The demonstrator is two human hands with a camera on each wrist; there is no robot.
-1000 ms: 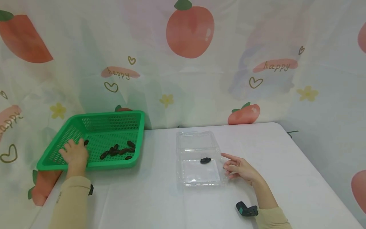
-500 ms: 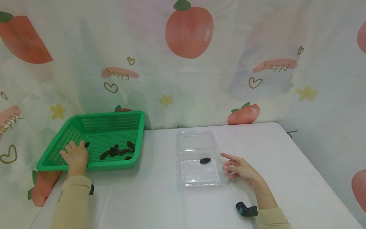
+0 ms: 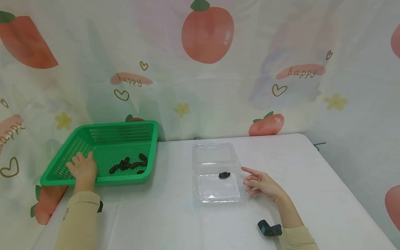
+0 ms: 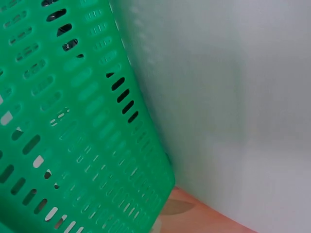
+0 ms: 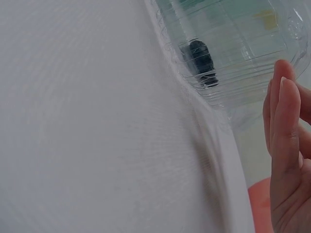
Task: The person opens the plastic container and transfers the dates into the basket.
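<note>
My left hand [image 3: 83, 169] is over the near left part of a green basket [image 3: 150, 166], fingers spread and thumb hidden. I cannot tell whether it holds a piece. Several dark brown oval pieces that look like dates [image 3: 125, 165] lie on the basket floor to its right. A clear plastic box [image 3: 200, 189] sits on the table, lid folded back, with a dark date-like piece [image 3: 224, 175] inside. My right hand [image 3: 264, 184] is at the box's right edge, index finger extended and the other fingers loosely bent. In the right wrist view, fingertips [image 5: 284, 73] overlap the box rim.
A white cloth covers the table [image 3: 162, 222]. A printed curtain [image 3: 212, 100] hangs right behind its far edge. Near the right forearm is a black wrist device [image 3: 269, 229]. The basket's slotted wall [image 4: 87, 97] fills the left side of the left wrist view.
The dark piece seen beside the left index finger in both earlier frames no longer shows. The left hand has shifted slightly right. My right hand, the box and its piece stay put.
</note>
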